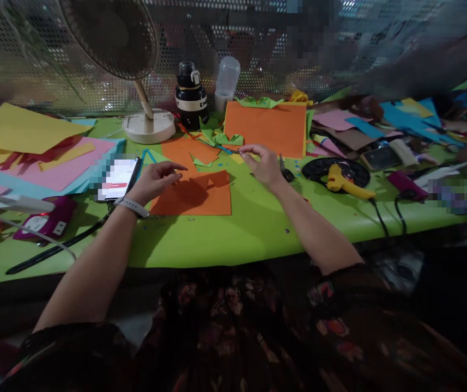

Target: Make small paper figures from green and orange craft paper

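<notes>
My left hand (157,178), with a pale band on its wrist, is over the left edge of an orange paper sheet (200,198). Its fingers are loosely bent and apart, with nothing seen in them. The sheet has a folded or cut upper edge and a small notch. To the right of the sheet, my right hand (265,167) is raised with thumb and forefinger pinched at the end of a thin, blue, pen-like stick (230,149); its exact kind is too small to tell. Scissors (286,172) lie just beyond my right wrist, partly hidden.
A phone (117,178) lies left of my left hand, near stacked coloured paper (24,128). Behind stand a fan (149,128), a black bottle (191,103) and an orange sheet stack (266,128). At right, a yellow glue gun (350,186) rests on a black round tray (313,170).
</notes>
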`<act>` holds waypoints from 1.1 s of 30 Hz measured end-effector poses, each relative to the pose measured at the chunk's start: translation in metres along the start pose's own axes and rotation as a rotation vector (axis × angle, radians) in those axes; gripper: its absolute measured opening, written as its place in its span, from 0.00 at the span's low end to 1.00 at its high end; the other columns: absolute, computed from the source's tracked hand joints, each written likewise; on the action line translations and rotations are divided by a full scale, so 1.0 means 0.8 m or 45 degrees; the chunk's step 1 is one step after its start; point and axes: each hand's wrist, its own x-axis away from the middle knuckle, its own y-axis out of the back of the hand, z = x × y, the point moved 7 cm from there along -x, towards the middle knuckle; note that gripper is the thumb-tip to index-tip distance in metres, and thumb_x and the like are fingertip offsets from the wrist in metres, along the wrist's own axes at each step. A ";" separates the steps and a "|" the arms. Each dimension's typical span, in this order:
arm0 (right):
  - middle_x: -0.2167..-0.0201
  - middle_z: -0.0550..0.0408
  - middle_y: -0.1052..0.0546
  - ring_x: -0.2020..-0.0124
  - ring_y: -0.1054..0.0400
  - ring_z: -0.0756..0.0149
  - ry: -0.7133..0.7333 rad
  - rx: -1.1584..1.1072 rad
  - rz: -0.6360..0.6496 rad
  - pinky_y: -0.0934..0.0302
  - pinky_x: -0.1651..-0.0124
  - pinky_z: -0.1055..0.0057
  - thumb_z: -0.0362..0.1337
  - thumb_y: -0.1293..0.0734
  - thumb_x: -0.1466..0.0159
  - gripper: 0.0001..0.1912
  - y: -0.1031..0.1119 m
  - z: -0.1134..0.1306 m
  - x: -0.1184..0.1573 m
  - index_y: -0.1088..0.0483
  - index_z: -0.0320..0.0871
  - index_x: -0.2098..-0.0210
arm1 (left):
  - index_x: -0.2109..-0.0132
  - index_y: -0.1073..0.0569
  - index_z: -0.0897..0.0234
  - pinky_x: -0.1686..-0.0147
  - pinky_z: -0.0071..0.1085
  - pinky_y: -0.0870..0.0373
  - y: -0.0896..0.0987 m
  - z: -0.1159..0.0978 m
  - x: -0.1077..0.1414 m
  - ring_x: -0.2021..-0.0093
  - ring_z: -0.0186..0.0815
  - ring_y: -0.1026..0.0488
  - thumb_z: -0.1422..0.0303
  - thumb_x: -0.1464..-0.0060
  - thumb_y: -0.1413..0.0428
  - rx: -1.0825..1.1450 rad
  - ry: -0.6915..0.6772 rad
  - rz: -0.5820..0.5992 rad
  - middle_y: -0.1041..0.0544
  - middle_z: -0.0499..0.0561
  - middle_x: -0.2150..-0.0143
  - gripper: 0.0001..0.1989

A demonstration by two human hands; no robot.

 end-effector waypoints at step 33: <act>0.58 0.43 0.21 0.52 0.29 0.50 -0.041 1.159 -0.027 0.39 0.47 0.52 0.43 0.37 0.38 0.14 0.202 -0.024 0.082 0.24 0.44 0.59 | 0.51 0.25 0.59 0.77 0.29 0.39 -0.036 0.021 -0.003 0.76 0.32 0.33 0.57 0.58 0.35 0.011 0.004 0.247 0.26 0.47 0.73 0.26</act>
